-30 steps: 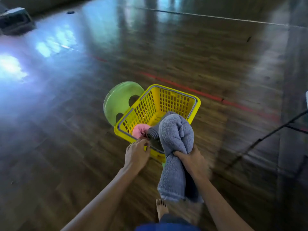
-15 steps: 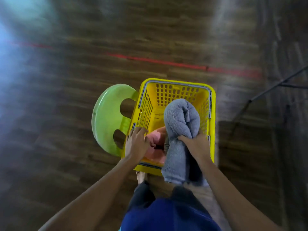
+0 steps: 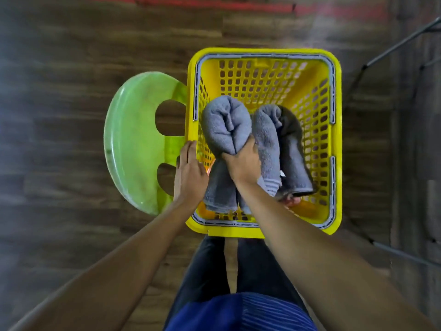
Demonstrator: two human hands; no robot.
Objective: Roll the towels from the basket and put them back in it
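My right hand [image 3: 241, 163], clenched round the rolled towel [image 3: 226, 125], has lowered it into the basket [image 3: 262, 53]; left hand [image 3: 191, 173], flat, now steadies the rim, so placement looks nearly done.

Yellow grid-holed plastic basket [image 3: 262, 53], grey terry towel roll [image 3: 226, 125], second grey towel [image 3: 266, 139] with pale striped hem, pale green plastic stool [image 3: 133, 144], dark brown plank floor [image 3: 59, 96], red floor line [image 3: 214, 4].

Fuzzy terry-cloth towel [image 3: 225, 126] — glossy perforated plastic basket [image 3: 335, 149] — wood floor [image 3: 71, 56].
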